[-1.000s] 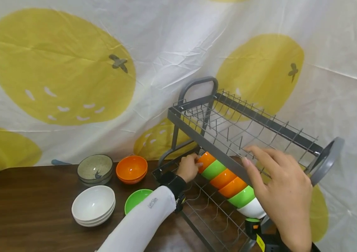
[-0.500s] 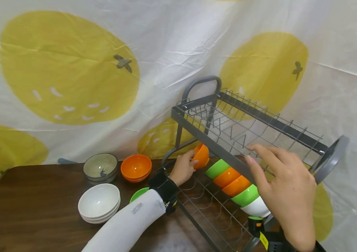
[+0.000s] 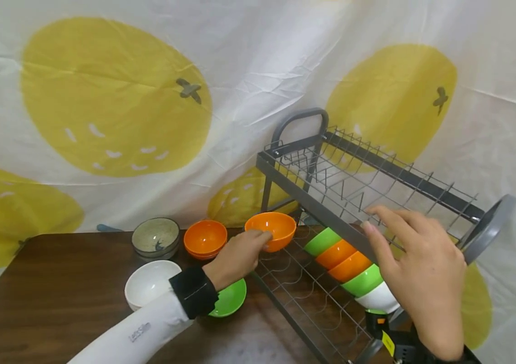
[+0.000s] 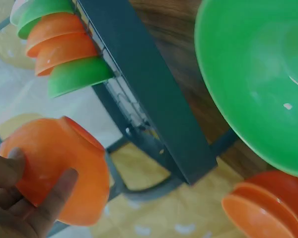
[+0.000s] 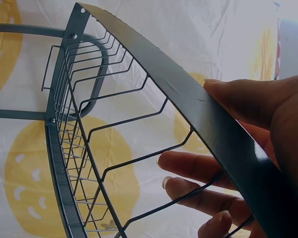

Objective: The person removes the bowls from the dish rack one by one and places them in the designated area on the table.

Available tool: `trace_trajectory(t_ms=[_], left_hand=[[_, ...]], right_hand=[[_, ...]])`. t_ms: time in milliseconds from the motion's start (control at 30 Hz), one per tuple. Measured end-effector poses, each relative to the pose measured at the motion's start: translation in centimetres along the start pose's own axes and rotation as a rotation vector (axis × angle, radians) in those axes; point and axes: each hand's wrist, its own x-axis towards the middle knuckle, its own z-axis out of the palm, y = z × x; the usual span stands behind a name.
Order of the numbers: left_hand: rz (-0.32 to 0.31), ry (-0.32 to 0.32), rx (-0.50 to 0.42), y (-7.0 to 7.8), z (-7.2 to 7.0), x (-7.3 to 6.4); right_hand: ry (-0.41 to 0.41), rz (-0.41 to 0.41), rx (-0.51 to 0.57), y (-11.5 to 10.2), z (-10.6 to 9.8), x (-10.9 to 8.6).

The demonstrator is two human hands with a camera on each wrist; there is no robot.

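Note:
My left hand (image 3: 237, 255) pinches an orange bowl (image 3: 278, 230) by its rim, thumb on one side and fingers on the other. The bowl is upright beside the left end of the grey two-tier dish rack (image 3: 303, 198). In the left wrist view the bowl's outside (image 4: 77, 163) fills the space by my fingers. My right hand (image 3: 422, 268) holds the rack's upper front rail (image 5: 188, 96), thumb on one face and fingers behind. On the lower tier several bowls lean in a row, among them a green bowl (image 3: 324, 241) and a white bowl (image 3: 380, 298).
To the left on the dark wooden table (image 3: 57, 293) stand speckled grey bowls (image 3: 155, 237), orange bowls (image 3: 205, 238), white bowls (image 3: 148, 283) and a green bowl (image 3: 230, 298). My left forearm partly covers the white and green ones. A lemon-print cloth (image 3: 249, 91) hangs behind.
My left hand has taken the end orange bowl from the rack's lower row and moved it left, turning it upright. The right hand keeps its place on the rack.

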Motion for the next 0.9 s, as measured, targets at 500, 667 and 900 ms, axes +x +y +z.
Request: trace_trajectory(t_ms=[500, 667, 900], left_hand=[[-0.085, 0.186, 0.314, -5.4, -3.2, -5.4], [-0.148, 0.135, 0.381, -7.1, -2.6, -5.8], [-0.187, 0.078, 0.426, -8.4, -1.8, -5.4]], right_hand=[[-0.013, 0.017, -0.004, 0.1, -0.1, -0.1], [-0.026, 0.023, 0.004, 0.1, 0.1, -0.2], [-0.011, 0.009, -0.009, 0.1, 0.0, -0.1]])
